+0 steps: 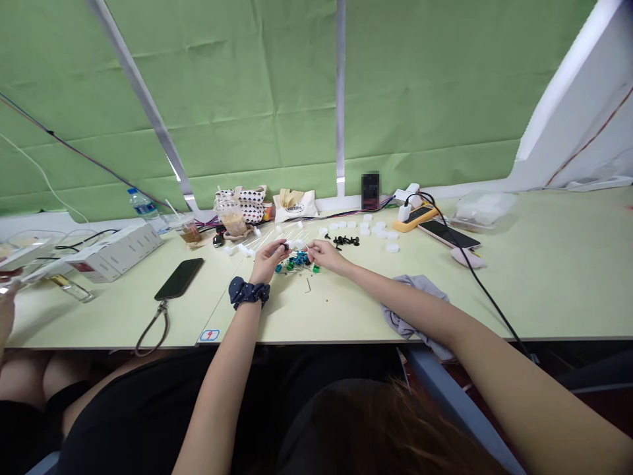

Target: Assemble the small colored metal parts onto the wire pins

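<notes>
Where the tabletop [356, 316] comes nearest, a crumpled grey cloth [403, 316] lies partly beneath the right forearm, and a dark dotted scrunchie [242, 291] circles the left wrist. Farther in, a thin L-shaped rod [308, 285] lies just short of a loose cluster of small blue pieces [299, 258] and green pieces [316, 269].

Over the far side of that cluster, the left hand [270, 259] pinches a small black piece [285, 246] between thumb and fingertips. The right hand [326, 256] faces it, fingertips drawn close together; whether they grip anything is too small to tell. The black piece should be light and rather stiff, perhaps smooth enough to slip, and is probably best taken by its outer edge. It looks dark and compact, its finer shape hidden by the fingers.

Just beyond the right hand lie similarly dark, flat-headed black parts [349, 241], with round white caps [392, 248] scattered beside and past them. Behind stand a lidded plastic drink cup [233, 219] and an upright phone [370, 191], before a creased green sheet [297, 99].
</notes>
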### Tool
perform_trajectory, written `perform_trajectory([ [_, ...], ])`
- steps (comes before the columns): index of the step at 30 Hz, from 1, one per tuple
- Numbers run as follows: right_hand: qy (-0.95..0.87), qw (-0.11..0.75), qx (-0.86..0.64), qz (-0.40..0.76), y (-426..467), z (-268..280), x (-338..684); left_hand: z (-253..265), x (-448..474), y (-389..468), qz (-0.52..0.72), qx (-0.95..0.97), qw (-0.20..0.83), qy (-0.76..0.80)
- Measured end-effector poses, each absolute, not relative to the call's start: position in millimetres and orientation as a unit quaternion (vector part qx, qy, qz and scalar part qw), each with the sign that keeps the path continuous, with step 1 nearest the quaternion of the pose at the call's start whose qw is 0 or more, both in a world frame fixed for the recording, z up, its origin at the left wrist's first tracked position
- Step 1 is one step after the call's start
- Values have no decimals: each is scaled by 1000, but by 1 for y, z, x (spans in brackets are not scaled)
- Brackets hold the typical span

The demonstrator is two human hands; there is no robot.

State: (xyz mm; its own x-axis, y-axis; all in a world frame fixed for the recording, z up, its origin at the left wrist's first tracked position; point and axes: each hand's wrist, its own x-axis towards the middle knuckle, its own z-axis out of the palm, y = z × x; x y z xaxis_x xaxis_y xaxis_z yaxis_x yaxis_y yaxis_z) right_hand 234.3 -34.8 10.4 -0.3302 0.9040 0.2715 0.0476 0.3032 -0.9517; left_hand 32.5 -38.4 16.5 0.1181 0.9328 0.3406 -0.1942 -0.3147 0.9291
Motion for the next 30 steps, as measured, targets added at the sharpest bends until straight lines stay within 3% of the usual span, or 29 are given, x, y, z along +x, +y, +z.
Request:
perform_trajectory([
  [5,-643,417,-277,580,-45,17,230,17,34,-40,563,588,492,308],
  [20,-602,394,-338,607,-51,25,233,10,35,-37,499,665,457,315],
  [27,-535,307,-320,719,-47,30,241,13,37,-39,490,699,430,294],
  [30,-574,299,-334,685,-47,28,241,14,37,-40,477,712,421,297],
])
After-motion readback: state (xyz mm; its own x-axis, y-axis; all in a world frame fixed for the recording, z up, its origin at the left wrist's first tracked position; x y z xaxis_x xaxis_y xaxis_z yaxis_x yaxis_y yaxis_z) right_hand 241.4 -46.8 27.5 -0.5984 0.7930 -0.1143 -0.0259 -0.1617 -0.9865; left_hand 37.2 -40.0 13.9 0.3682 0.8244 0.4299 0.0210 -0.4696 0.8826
